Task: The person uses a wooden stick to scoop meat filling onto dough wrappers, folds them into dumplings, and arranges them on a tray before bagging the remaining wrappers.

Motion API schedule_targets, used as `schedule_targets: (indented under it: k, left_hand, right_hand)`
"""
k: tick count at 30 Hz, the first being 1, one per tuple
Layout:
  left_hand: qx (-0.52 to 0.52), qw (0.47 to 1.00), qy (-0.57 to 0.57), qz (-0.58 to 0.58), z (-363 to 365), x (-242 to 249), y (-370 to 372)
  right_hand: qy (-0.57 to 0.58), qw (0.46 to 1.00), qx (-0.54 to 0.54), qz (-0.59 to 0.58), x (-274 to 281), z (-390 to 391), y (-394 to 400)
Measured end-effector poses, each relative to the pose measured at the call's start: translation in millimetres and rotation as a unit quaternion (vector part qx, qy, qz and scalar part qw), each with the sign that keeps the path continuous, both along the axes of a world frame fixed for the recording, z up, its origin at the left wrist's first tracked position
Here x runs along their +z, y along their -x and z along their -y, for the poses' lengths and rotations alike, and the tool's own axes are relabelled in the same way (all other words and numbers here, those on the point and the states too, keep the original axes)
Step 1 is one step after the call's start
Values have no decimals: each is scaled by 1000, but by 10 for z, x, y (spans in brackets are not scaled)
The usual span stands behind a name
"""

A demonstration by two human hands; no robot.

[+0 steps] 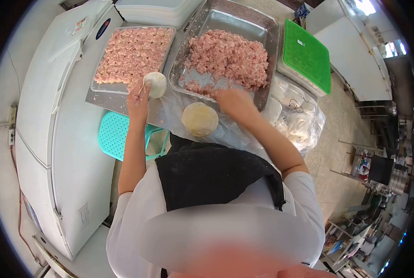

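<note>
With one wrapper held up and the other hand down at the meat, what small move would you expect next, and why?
Probably the right hand lifts a bit of the minced filling across to the round wrapper in the left hand. The wrapper looks bare and lies open, and the right hand sits at the near edge of the metal tray of filling. Finished pieces already fill the tray beside it.

Left hand (139, 98) holds round wrapper (155, 84) above edge of shallow tray (100, 85) filled with rows of formed pink dumplings (133, 53). Right hand (234, 103), blurred, reaches at near rim of deep steel pan (267, 28) holding minced pink filling (228, 58). Stack of wrappers (200, 118) lies on plastic sheet between hands. Green lid (306, 55) right of pan. Turquoise stool (116, 134) below table edge. White freezer (54, 116) at left.
</note>
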State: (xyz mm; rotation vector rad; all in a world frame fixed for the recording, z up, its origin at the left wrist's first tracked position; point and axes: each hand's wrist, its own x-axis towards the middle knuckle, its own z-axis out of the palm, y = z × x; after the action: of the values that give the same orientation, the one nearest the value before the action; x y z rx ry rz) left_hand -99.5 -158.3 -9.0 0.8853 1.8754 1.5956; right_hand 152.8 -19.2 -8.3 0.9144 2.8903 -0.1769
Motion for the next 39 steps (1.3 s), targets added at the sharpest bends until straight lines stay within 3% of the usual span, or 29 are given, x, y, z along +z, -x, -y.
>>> schedule_targets:
  k: [1, 2, 4, 7, 11, 13, 16, 23, 25, 26, 28, 29, 31, 32, 33, 35, 36, 37, 39]
  left_hand:
    - [40, 996, -26, 70, -19, -33, -19]
    - [42, 996, -27, 71, -36, -61, -32]
    - [61, 966, -103, 229, -60, -113, -32]
    - [39, 945, -128, 298, -65, -144, 58]
    - [60, 927, -139, 342, -67, -155, 140]
    - [55, 924, -140, 351, -47, -120, 141]
    - [49, 934, -131, 330, -19, -116, 141]
    - [10, 923, -115, 367, -266, -288, 19]
    - [-11, 868, -150, 473, -479, -228, -158]
    - [-14, 867, -150, 474, -583, -159, -268]
    - [-99, 782, -191, 585, -769, 162, -433]
    - [-102, 782, -187, 586, -826, 202, -420]
    - [-123, 750, -205, 617, -993, 208, -386]
    - [-170, 701, -242, 649, -1057, -83, -251]
    - [-172, 701, -237, 650, -1056, -172, -179]
    - [-105, 761, -219, 601, -1045, -308, -27]
    - [-155, 699, -280, 640, -1022, -453, 123]
    - [-155, 699, -273, 643, -988, -425, 213]
    - [-98, 772, -241, 580, -934, -283, 339]
  right_hand:
    - [16, 998, -41, -34, -4, 76, 55]
    - [15, 999, -39, -34, -5, 42, 73]
    - [84, 992, -42, -86, -9, -92, 116]
    - [19, 994, -43, -101, 51, -378, 185]
    - [-35, 997, -31, -69, -493, -751, 195]
    - [46, 987, -11, -150, -557, -724, 189]
    - [148, 986, 12, -82, -462, -517, 127]
    - [360, 924, -39, -125, -20, -490, -74]
    - [360, 900, -95, -226, 166, -431, -94]
    - [359, 900, -98, -227, 221, -398, -81]
    - [370, 864, -117, -321, 271, -325, -8]
    - [369, 863, -122, -323, 235, -288, 25]
    - [205, 924, -80, -313, 138, -213, 45]
    - [206, 922, -88, -314, 175, -244, -28]
    - [187, 944, -84, -259, 301, -338, -137]
    - [171, 960, -86, -205, 520, -432, -353]
    - [114, 983, -116, -80, 616, -408, -471]
    - [56, 987, -141, 48, 649, -353, -544]
    - [51, 991, -97, 71, 479, -165, -592]
